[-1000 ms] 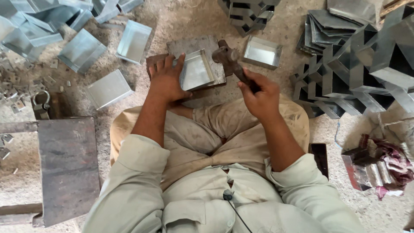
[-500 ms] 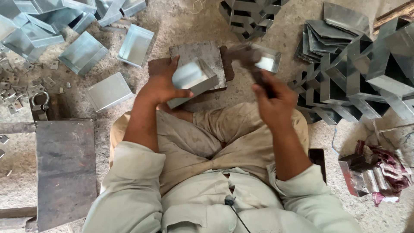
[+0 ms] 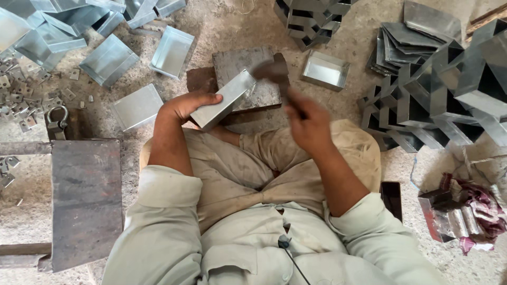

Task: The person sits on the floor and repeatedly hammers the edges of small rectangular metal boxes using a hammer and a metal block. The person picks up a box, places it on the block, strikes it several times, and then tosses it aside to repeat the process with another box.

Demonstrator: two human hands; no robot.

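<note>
My left hand [image 3: 186, 107] grips a shiny sheet-metal box [image 3: 222, 100], holding it tilted on edge against a dark steel block [image 3: 252, 74] on the ground in front of my crossed legs. My right hand [image 3: 308, 121] is closed around the handle of a hammer [image 3: 273, 73]. The hammer's head is blurred with motion and sits right at the upper end of the box, over the block.
Finished metal boxes [image 3: 108, 59] lie scattered at the upper left, one open tray [image 3: 325, 69] beside the block. Stacks of folded sheet pieces [image 3: 433, 89] fill the right. A heavy steel slab [image 3: 84, 200] stands at my left, small metal bits [image 3: 21, 105] beyond it, rags [image 3: 470, 211] at lower right.
The box has been turned from lying flat in my left hand to standing on edge on the block. The hammer has swung down from the right onto its end.
</note>
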